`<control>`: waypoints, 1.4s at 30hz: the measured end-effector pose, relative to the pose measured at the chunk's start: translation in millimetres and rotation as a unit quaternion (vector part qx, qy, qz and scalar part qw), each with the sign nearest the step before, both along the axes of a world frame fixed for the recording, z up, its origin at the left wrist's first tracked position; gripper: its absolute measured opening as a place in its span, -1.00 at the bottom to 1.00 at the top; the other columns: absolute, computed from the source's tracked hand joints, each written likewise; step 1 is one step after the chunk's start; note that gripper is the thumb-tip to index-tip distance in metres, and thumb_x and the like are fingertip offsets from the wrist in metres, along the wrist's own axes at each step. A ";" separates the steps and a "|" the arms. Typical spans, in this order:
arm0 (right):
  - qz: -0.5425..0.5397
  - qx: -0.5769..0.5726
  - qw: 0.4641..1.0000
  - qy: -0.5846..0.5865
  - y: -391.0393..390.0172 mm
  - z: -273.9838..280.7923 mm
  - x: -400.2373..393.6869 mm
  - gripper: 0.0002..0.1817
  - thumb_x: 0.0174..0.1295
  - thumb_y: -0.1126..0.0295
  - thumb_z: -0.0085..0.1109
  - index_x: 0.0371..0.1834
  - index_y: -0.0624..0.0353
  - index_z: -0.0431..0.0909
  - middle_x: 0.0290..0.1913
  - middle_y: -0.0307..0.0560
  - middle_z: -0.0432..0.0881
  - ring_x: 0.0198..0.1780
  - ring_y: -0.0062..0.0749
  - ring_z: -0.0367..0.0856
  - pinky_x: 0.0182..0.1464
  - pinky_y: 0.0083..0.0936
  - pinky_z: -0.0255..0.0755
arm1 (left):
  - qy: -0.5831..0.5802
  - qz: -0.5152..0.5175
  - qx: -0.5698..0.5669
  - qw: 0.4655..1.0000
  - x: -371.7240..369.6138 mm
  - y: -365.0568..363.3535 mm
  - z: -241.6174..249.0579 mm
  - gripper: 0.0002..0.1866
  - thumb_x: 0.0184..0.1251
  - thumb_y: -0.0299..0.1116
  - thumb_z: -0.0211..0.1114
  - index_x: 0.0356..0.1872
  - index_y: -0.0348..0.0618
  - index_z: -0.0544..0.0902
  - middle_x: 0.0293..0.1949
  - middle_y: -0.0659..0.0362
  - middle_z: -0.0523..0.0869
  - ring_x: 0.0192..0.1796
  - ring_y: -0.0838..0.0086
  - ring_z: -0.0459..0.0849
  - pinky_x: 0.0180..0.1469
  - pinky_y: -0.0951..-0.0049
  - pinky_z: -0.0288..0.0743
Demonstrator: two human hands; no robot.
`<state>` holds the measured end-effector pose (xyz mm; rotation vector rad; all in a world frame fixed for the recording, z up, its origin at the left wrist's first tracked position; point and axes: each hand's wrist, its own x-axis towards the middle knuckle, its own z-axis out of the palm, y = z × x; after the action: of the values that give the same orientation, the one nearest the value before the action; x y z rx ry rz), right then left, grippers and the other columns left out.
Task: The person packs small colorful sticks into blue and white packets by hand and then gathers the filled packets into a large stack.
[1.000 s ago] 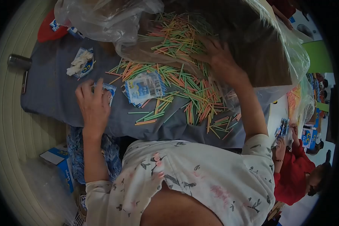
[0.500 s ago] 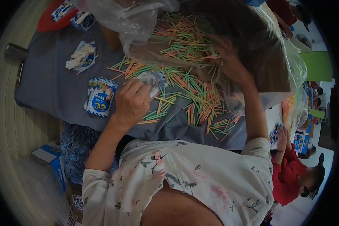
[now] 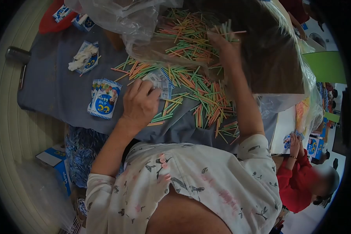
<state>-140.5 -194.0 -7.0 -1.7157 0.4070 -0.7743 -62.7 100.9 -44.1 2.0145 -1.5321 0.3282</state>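
Nearest: left hand [image 3: 139,102] curled at film packet [image 3: 162,82], fingertips hidden, can't tell if it's pinching. Packet sits by slim pastel sticks [image 3: 212,95], loose on grey cloth [image 3: 72,78] and heaped in brown carton [image 3: 271,58] with crinkled plastic liner [image 3: 132,27]. There I see right hand [image 3: 225,42], blurred, closed around several sticks. Farther left: red basin [image 3: 48,25] holding printed packets [image 3: 61,13]

Pale floral shirt [image 3: 210,173], seemingly pink-buttoned

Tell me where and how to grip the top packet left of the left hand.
Pinch the top packet by its serrated near end, probably from the near side: it lies flat, that end exposed, with other packets fanned leftward beneath.
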 end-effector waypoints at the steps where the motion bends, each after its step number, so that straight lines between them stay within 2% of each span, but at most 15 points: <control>1: 0.002 0.008 1.000 0.012 1.7 -11.4 3.5 -0.79 0.26 0.33 0.31 -0.13 0.20 0.64 -0.40 -0.32 0.59 -0.36 -0.65 0.50 -0.23 -0.56 0.41 | 0.080 -0.007 -0.022 0.997 -0.4 2.0 10.0 -0.79 -0.07 -0.56 0.34 -0.32 -0.19 0.71 -0.33 0.14 0.59 -0.21 0.22 0.56 -0.21 0.28 0.50; 5: -0.012 0.034 0.997 0.070 19.2 -0.3 0.0 -0.81 0.27 0.31 0.31 -0.13 0.14 0.66 -0.38 -0.31 0.62 -0.24 -0.60 0.55 -0.17 -0.47 0.46 | 0.235 -0.023 -0.048 0.971 12.2 12.6 6.4 -0.78 -0.04 -0.60 0.34 -0.29 -0.23 0.72 -0.34 0.13 0.60 -0.21 0.20 0.56 -0.19 0.26 0.49; 9: -0.066 0.100 0.981 0.150 26.7 -5.0 -1.4 -0.81 0.29 0.33 0.31 -0.09 0.13 0.67 -0.35 -0.28 0.65 -0.13 -0.58 0.57 -0.13 -0.39 0.50 | 0.190 -0.010 -0.102 0.976 12.1 10.0 6.1 -0.77 -0.02 -0.61 0.33 -0.26 -0.26 0.73 -0.33 0.11 0.60 -0.20 0.20 0.56 -0.18 0.26 0.49; 11: 0.055 -0.065 0.991 0.098 11.7 -41.8 -6.1 -0.79 0.28 0.34 0.32 -0.08 0.16 0.67 -0.27 -0.25 0.69 -0.10 -0.56 0.59 -0.14 -0.38 0.52 | 0.098 -0.014 -0.062 0.993 5.0 9.5 12.7 -0.80 0.02 -0.62 0.29 -0.27 -0.29 0.72 -0.33 0.10 0.60 -0.20 0.20 0.56 -0.17 0.26 0.49; 15: 0.035 -0.027 0.980 0.193 12.7 -30.5 -2.1 -0.80 0.25 0.39 0.33 -0.09 0.16 0.68 -0.26 -0.21 0.68 -0.07 -0.54 0.58 -0.13 -0.37 0.51 | 0.088 0.002 -0.009 0.996 0.4 13.3 9.4 -0.84 0.03 -0.62 0.28 -0.31 -0.32 0.71 -0.34 0.10 0.61 -0.20 0.19 0.56 -0.17 0.26 0.50; 18: 0.024 -0.040 0.993 0.112 -7.0 -46.9 -0.6 -0.75 0.29 0.27 0.31 -0.08 0.19 0.69 -0.31 -0.19 0.66 -0.07 -0.49 0.57 -0.06 -0.36 0.50 | 0.140 0.001 -0.031 0.990 5.1 19.6 15.2 -0.84 0.01 -0.62 0.29 -0.33 -0.33 0.70 -0.33 0.09 0.62 -0.19 0.20 0.58 -0.17 0.25 0.51; 21: -0.069 0.051 0.994 0.066 -1.9 -27.9 2.2 -0.63 0.43 0.15 0.12 -0.07 0.28 0.67 -0.36 -0.14 0.65 -0.09 -0.42 0.58 0.06 -0.33 0.46 | 0.172 -0.019 -0.017 0.985 13.8 20.9 13.3 -0.84 -0.02 -0.62 0.33 -0.35 -0.31 0.71 -0.33 0.08 0.63 -0.18 0.20 0.59 -0.17 0.26 0.51; 23: 0.082 0.203 0.975 -0.048 -16.1 -19.8 -9.1 -0.50 0.53 0.07 -0.09 -0.04 0.37 0.61 -0.36 -0.08 0.65 -0.13 -0.34 0.58 0.16 -0.31 0.40 | 0.282 -0.015 -0.063 0.957 15.9 15.7 25.5 -0.88 -0.02 -0.60 0.39 -0.39 -0.29 0.72 -0.38 0.10 0.65 -0.25 0.24 0.62 -0.22 0.30 0.50; 26: 0.175 0.263 0.944 -0.094 -12.5 -4.6 -15.4 -0.48 0.57 0.10 -0.19 0.02 0.42 0.55 -0.44 -0.08 0.59 -0.10 -0.24 0.59 0.21 -0.27 0.36 | 0.361 -0.035 -0.122 0.924 14.0 -5.1 48.7 -0.91 -0.01 -0.56 0.45 -0.44 -0.29 0.72 -0.46 0.11 0.65 -0.36 0.29 0.63 -0.30 0.34 0.47; 30: 0.100 0.276 0.948 -0.124 5.8 14.9 -12.1 -0.44 0.57 0.03 -0.23 0.04 0.39 0.53 -0.50 -0.08 0.55 -0.04 -0.17 0.61 0.22 -0.20 0.36 | 0.314 -0.064 -0.154 0.935 20.8 -56.6 56.5 -0.88 0.04 -0.50 0.48 -0.40 -0.30 0.73 -0.49 0.10 0.66 -0.45 0.36 0.63 -0.36 0.38 0.47; 32: 0.255 0.336 0.868 -0.261 -4.1 13.2 -11.5 -0.44 0.58 0.02 -0.29 0.03 0.35 0.53 -0.47 -0.04 0.59 -0.04 -0.10 0.63 0.23 -0.13 0.37 | 0.348 -0.074 -0.162 0.920 30.4 -82.6 45.6 -0.86 0.08 -0.47 0.47 -0.34 -0.29 0.75 -0.47 0.10 0.70 -0.45 0.43 0.66 -0.37 0.41 0.48; 36: 0.250 0.283 0.894 -0.243 22.0 41.5 -5.8 -0.47 0.57 0.04 -0.25 -0.01 0.32 0.56 -0.38 0.00 0.68 -0.10 -0.16 0.66 0.18 -0.18 0.41 | 0.427 -0.079 -0.099 0.895 36.1 -104.6 42.2 -0.84 0.11 -0.44 0.46 -0.30 -0.27 0.76 -0.47 0.10 0.73 -0.43 0.49 0.68 -0.34 0.43 0.50; 38: 0.224 0.099 0.955 -0.168 29.4 45.5 0.8 -0.47 0.58 0.06 -0.27 -0.06 0.32 0.59 -0.34 0.00 0.71 -0.16 -0.24 0.67 0.12 -0.27 0.44 | 0.406 -0.108 -0.139 0.897 36.0 -110.6 36.7 -0.83 0.11 -0.44 0.46 -0.28 -0.28 0.76 -0.48 0.10 0.75 -0.43 0.53 0.67 -0.33 0.44 0.50; 39: 0.190 0.073 0.975 -0.085 31.9 48.8 -1.0 -0.48 0.58 0.07 -0.28 0.02 0.31 0.56 -0.28 0.05 0.70 -0.05 -0.23 0.65 -0.04 -0.33 0.56 | 0.406 -0.108 -0.137 0.897 36.0 -112.3 35.4 -0.83 0.11 -0.44 0.46 -0.28 -0.28 0.76 -0.48 0.10 0.75 -0.43 0.53 0.67 -0.33 0.44 0.50; 42: 0.158 0.024 0.987 -0.007 34.1 35.1 10.7 -0.49 0.57 0.07 -0.25 0.00 0.32 0.56 -0.24 0.06 0.70 -0.07 -0.29 0.65 -0.13 -0.36 0.59 | 0.398 -0.093 -0.138 0.902 38.6 -115.0 28.5 -0.82 0.11 -0.43 0.47 -0.27 -0.26 0.76 -0.48 0.12 0.75 -0.45 0.54 0.66 -0.33 0.46 0.50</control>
<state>-129.8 -159.9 28.1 -1.6768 0.1376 -0.5406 -24.1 -14.1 -15.7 1.4730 -1.0532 -0.3166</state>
